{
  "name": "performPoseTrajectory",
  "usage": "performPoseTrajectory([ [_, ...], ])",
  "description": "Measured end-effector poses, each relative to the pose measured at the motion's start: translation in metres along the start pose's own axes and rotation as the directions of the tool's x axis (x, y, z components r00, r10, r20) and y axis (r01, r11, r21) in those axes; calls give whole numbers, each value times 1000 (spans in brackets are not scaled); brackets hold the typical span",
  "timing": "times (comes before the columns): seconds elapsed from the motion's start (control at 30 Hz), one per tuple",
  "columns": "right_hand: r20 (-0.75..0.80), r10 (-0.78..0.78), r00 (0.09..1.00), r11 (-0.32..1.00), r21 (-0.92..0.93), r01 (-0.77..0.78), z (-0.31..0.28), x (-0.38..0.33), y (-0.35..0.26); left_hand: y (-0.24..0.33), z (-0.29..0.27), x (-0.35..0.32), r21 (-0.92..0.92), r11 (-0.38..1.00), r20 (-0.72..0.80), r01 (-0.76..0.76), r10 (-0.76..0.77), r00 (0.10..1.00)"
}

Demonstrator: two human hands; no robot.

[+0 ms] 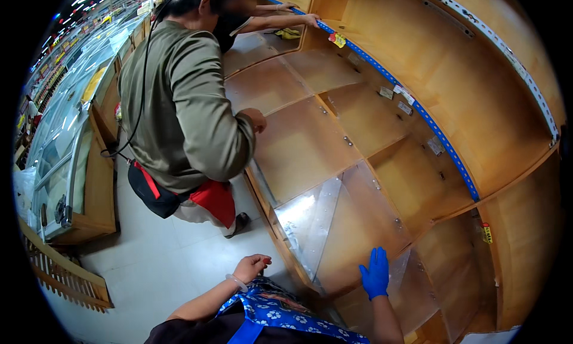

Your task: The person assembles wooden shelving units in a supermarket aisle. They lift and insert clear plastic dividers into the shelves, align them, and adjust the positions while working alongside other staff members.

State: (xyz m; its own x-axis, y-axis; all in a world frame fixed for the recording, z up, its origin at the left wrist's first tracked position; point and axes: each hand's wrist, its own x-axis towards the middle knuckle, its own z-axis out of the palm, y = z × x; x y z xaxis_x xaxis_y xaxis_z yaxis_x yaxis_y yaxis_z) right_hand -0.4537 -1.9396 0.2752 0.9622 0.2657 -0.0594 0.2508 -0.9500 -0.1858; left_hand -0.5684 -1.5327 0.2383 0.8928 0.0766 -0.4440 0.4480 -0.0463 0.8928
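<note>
My right hand (375, 276), in a blue glove, lies open with its fingers stretched over the near clear plastic panel (349, 239) of the wooden display case. My left hand (253, 267) is bare, with a pale bracelet (237, 282) at the wrist. It hovers in front of my blue flowered apron (271, 308), fingers curled together. A small red spot shows at its fingertips; I cannot tell what it is. Beyond the panels, a blue perforated metal strip (418, 108) runs along the shelf edge, and a co-worker's hand (311, 20) rests on its far end.
A person in an olive jacket (185, 99) stands at the left of the case, one arm bent over the panels. Wooden compartments (412, 171) lie beneath the panels. Glass-topped counters (65, 159) line the left side, above pale floor tiles (197, 260). A wooden slatted rail (65, 272) stands lower left.
</note>
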Motion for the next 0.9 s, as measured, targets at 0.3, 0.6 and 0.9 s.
performPoseTrajectory([
  [0.3, -128, 112, 985, 991, -65, -121, 28, -8, -25, 24, -65, -7, -32, 999, -183, 9, -15, 983],
  [0.6, -157, 129, 979, 989, -51, -139, 28, -8, -38, 22, -54, 4, 179, 983, 7, -44, 44, 999],
  [0.9, -196, 159, 968, 951, -234, -204, 11, -4, -53, 42, -43, 89, 285, 923, 203, -261, 208, 957],
])
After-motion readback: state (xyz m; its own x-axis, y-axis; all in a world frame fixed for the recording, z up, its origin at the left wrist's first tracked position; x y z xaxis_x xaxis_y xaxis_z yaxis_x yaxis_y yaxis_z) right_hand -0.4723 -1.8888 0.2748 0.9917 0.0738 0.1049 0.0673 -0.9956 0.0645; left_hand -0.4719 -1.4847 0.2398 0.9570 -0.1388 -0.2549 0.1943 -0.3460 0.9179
